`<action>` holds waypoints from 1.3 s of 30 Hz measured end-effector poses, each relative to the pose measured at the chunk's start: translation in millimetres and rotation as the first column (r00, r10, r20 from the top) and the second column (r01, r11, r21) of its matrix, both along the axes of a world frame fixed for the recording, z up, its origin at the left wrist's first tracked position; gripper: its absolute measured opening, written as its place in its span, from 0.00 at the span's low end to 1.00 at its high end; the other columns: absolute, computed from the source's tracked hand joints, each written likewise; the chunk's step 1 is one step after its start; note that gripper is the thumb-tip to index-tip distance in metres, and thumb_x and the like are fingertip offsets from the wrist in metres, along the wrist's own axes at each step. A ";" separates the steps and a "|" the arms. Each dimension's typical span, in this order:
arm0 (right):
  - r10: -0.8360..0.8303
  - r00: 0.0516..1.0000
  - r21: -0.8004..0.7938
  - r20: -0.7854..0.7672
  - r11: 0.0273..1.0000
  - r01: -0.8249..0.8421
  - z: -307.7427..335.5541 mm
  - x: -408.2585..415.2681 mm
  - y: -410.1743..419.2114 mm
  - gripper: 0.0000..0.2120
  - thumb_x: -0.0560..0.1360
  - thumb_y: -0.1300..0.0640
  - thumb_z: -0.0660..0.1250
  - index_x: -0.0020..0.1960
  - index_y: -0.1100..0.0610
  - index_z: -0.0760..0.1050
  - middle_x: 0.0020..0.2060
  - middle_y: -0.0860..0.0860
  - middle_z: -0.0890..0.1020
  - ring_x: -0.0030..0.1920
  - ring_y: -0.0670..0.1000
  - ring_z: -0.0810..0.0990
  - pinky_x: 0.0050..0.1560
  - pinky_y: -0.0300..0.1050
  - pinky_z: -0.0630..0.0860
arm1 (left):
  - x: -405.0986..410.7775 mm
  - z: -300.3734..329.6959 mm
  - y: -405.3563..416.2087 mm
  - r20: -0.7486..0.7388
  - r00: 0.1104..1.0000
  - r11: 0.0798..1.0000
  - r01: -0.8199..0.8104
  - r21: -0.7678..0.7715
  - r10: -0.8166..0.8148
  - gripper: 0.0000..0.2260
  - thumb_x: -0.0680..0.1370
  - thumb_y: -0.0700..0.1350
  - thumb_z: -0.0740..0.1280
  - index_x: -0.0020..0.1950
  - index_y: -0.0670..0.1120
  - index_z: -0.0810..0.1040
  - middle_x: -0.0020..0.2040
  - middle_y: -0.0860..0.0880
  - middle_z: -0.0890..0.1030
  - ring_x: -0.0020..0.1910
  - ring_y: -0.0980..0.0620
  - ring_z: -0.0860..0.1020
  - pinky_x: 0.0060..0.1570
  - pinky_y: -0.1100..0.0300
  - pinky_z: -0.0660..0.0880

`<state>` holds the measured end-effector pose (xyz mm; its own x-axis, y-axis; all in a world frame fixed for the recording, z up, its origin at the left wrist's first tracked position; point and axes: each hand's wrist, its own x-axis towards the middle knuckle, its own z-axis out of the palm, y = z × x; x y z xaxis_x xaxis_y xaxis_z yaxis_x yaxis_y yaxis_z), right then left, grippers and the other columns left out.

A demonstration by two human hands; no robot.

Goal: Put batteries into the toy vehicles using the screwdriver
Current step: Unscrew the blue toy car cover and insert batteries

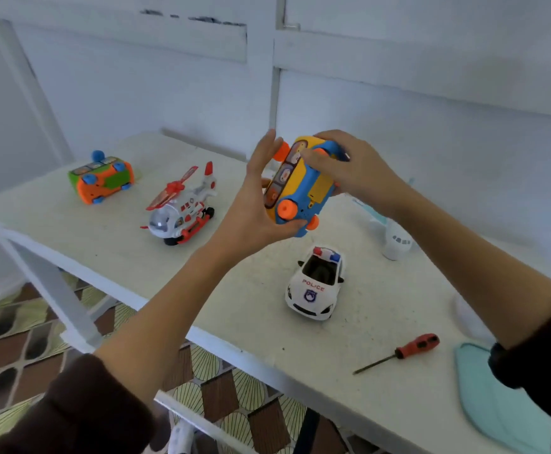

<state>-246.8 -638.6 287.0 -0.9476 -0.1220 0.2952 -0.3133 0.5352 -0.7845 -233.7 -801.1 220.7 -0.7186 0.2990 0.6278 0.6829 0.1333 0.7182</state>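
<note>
Toy bus, blue and yellow (303,185): held in the air above the far middle of the white table (110,253), turned on its side so the blue underside with orange wheels faces the camera; a yellow panel shows on that underside. Left hand (261,198): cupped around the bus from the left and below, thumb under its near end, fingers spread along the windowed side, clasped on the toy. Right hand (349,165): laid over the far upper end of the bus, fingers closed on it; a small dark item shows at the fingers, too blurred to identify. Screwdriver, red handle (401,352): lying free on the table near the front edge, right of centre, tip pointing left, touched by neither hand. Police car, white (316,285): on its wheels just below the held bus. Helicopter, white and red (182,208): standing left of the hands. Second bus, orange and green (102,178): on its side at the far left of the table. Airplane, white (395,240): partly hidden behind the right forearm. Cloth, pale teal (496,394): at the table's near right corner
</note>
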 end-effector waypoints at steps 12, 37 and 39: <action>0.200 0.978 -0.523 0.054 0.840 -0.143 6.9 -161.6 -146.4 0.08 0.76 0.62 0.62 0.52 0.51 0.73 0.47 0.53 0.78 0.46 0.51 0.80 0.45 0.50 0.79 | -152.0 11.4 -175.5 0.273 0.951 0.990 -0.141 -0.022 0.142 0.38 0.67 0.56 0.75 0.73 0.49 0.64 0.62 0.55 0.75 0.48 0.56 0.79 0.47 0.59 0.80; 0.079 0.861 -0.235 0.503 0.971 0.048 -88.3 -392.1 -208.2 0.15 0.77 0.46 0.60 0.51 0.58 0.74 0.47 0.52 0.77 0.49 0.55 0.73 0.51 0.44 0.68 | -357.8 -94.5 -225.5 0.334 0.879 0.941 -0.325 -0.099 0.339 0.39 0.64 0.40 0.81 0.70 0.44 0.67 0.55 0.53 0.67 0.60 0.49 0.64 0.54 0.61 0.66; 0.127 0.849 -0.292 0.512 0.956 0.033 -102.4 -401.1 -206.5 0.12 0.78 0.49 0.60 0.50 0.57 0.75 0.47 0.51 0.77 0.48 0.53 0.72 0.49 0.43 0.67 | -366.6 -104.9 -222.4 0.339 0.873 0.936 -0.334 -0.109 0.351 0.36 0.63 0.40 0.81 0.68 0.43 0.70 0.55 0.53 0.70 0.56 0.53 0.62 0.48 0.68 0.63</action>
